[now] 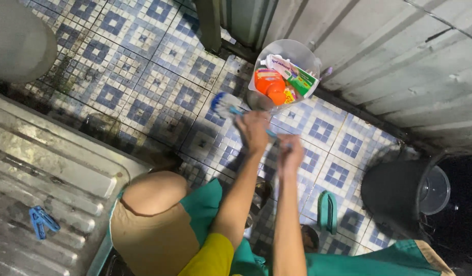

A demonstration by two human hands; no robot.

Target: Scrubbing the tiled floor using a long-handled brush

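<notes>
Over the blue-and-white patterned tile floor (144,71), the left hand (253,131) and right hand (290,153) both close around the teal handle of a white-bristled scrubbing brush (225,104). Its head sits just beside the clear plastic bucket of cleaning bottles (295,53); a hard stroke could likely knock the bucket over.

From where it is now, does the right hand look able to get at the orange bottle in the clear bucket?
Probably yes. The right hand grips the brush handle close to the clear bucket, whose top is open. The orange bottle lies exposed, but the hand is occupied.
</notes>
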